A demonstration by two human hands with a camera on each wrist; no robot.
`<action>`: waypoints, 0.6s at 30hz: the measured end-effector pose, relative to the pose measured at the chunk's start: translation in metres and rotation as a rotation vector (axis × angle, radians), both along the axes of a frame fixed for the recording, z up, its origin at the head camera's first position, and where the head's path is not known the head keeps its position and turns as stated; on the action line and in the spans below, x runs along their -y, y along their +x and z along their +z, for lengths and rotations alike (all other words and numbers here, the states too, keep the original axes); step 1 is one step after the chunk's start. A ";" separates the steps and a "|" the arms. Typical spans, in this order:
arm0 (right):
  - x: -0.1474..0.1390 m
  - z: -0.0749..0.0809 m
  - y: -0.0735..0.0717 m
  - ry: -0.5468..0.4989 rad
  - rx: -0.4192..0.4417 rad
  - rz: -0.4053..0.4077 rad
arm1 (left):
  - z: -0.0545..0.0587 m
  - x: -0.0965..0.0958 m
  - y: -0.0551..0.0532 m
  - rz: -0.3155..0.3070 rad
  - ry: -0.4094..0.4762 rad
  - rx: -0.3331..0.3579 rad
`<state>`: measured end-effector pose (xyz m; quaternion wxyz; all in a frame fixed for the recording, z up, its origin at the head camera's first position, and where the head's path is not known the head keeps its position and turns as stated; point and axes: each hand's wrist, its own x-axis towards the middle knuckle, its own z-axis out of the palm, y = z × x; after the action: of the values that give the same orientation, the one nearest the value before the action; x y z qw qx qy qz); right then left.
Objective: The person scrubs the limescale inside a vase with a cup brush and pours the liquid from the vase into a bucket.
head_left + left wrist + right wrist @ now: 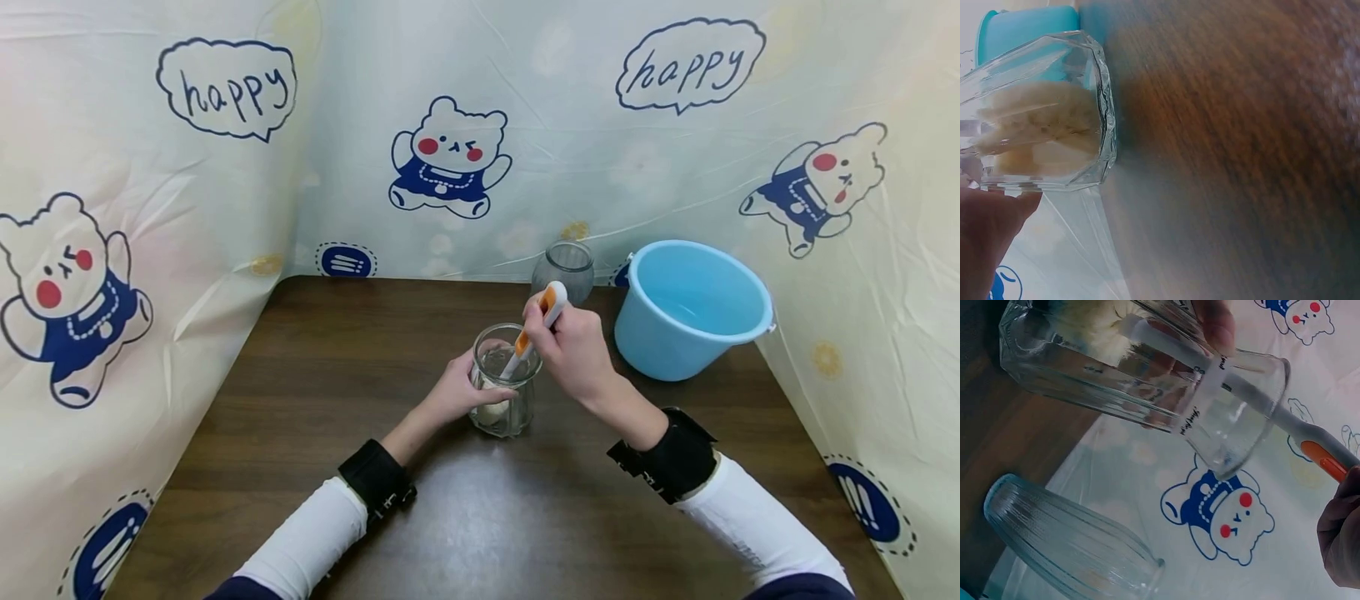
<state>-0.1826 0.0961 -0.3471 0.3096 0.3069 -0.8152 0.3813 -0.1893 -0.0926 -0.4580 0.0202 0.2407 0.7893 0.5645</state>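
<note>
My left hand [452, 393] grips a clear glass vase [517, 419] on the table, thumb across the near side. The vase stands upright, with a faceted base seen in the left wrist view. My right hand [576, 348] holds a bottle brush [553, 302] by its white and orange handle, tilted through the vase mouth. In the left wrist view, the brush's cream-coloured head [1047, 119] lies low inside the glass. The right wrist view shows the grey-white shaft [1254, 397] running down through the neck. Part of my left hand is hidden behind the glass.
A second ribbed glass vase [567, 265] stands at the back edge, behind my right hand. To its right is a light blue bucket [667, 337] with a wide open top. Printed curtains [345, 183] enclose the dark wooden table [315, 358] at the back and sides.
</note>
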 end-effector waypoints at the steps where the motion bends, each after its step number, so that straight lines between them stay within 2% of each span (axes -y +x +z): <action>1: 0.000 0.001 0.000 0.001 0.001 0.002 | 0.000 0.000 0.000 -0.001 0.004 -0.001; 8: -0.007 0.022 -0.003 -0.050 -0.016 -0.030 | -0.001 -0.001 -0.001 0.001 0.013 0.011; 10: -0.008 0.021 -0.003 -0.047 0.009 -0.017 | -0.001 -0.001 0.000 0.003 0.013 0.013; 15: -0.005 0.008 -0.001 0.028 0.081 0.023 | -0.001 0.000 0.000 0.002 0.016 0.010; 18: -0.005 0.009 0.000 0.057 0.091 0.020 | -0.001 0.000 -0.001 -0.003 0.019 0.003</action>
<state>-0.1830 0.1010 -0.3382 0.2595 0.3060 -0.8360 0.3744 -0.1899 -0.0925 -0.4593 0.0200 0.2414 0.7835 0.5723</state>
